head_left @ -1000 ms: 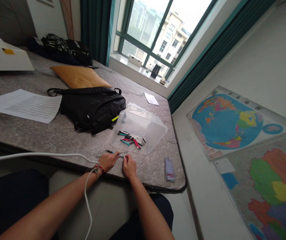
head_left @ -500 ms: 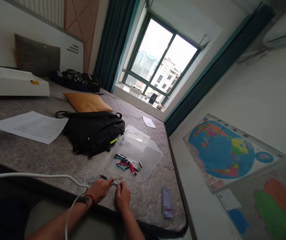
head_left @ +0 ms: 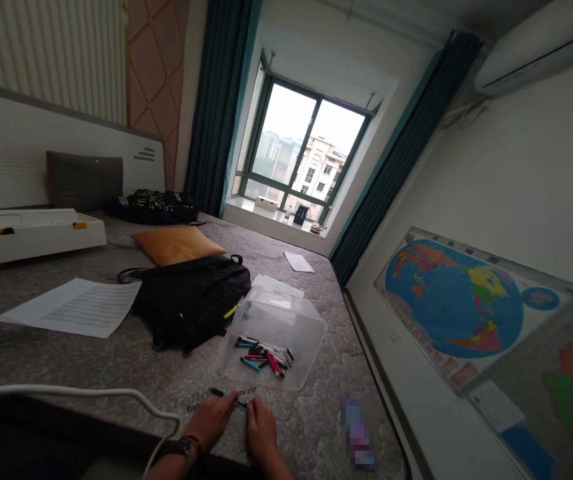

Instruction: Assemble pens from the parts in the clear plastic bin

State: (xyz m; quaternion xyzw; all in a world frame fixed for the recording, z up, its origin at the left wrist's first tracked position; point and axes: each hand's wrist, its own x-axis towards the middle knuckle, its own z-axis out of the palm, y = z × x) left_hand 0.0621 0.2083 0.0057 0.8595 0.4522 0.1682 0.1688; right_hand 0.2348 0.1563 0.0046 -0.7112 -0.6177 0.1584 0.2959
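A dark pen [head_left: 217, 393] with a bluish stretch near its middle lies low over the mattress, one end pointing left. My left hand [head_left: 211, 421], with a dark watch and a red cord at the wrist, is closed around its middle. My right hand [head_left: 262, 427] pinches the pen's right end between thumb and fingers. The fingers cover part of the pen, so whether it is in one piece I cannot tell. Just beyond both hands sits a clear plastic box [head_left: 306, 333], holding several black, red, blue and white pens [head_left: 266, 357].
On the mattress [head_left: 131, 380] are a black backpack [head_left: 191, 300], a brown envelope [head_left: 179, 245], a printed sheet [head_left: 73, 307] and a long white box [head_left: 36, 237]. A white cable [head_left: 91, 391] runs by my left wrist. A blurred purple item [head_left: 357, 430] lies to the right.
The camera view has tilted up and turned, so the scene sits lower in the picture. Both hands keep hold of the pen in nearly the same place before the box.
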